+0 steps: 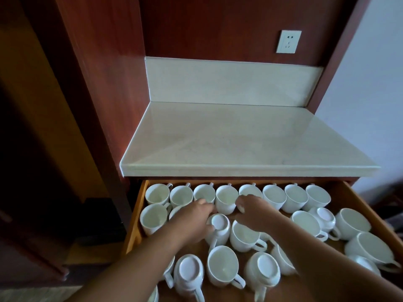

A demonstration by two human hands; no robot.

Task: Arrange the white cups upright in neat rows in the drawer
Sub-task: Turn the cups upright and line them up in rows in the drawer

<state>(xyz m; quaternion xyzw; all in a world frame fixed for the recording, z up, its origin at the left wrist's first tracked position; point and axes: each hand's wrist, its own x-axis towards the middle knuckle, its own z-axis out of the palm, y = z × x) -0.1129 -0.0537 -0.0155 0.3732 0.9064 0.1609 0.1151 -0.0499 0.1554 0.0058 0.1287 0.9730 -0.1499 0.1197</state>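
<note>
Two arms in view, both bare from the frame's bottom edge to the fingertips. Left forearm (130, 269) is long and slim, narrowing at the wrist. Right forearm (316, 258) fills more of the frame and tapers the same way. Left hand (194, 216): back, knuckles and thumb show. Right hand (253, 211): knuckles and finger backs show. Fingertips on both are blurred, nails unreadable.

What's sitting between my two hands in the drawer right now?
An upright white cup stands between the left hand and right hand, in the head view.

Glossy white cups (222, 265), wooden drawer (346, 194).
</note>
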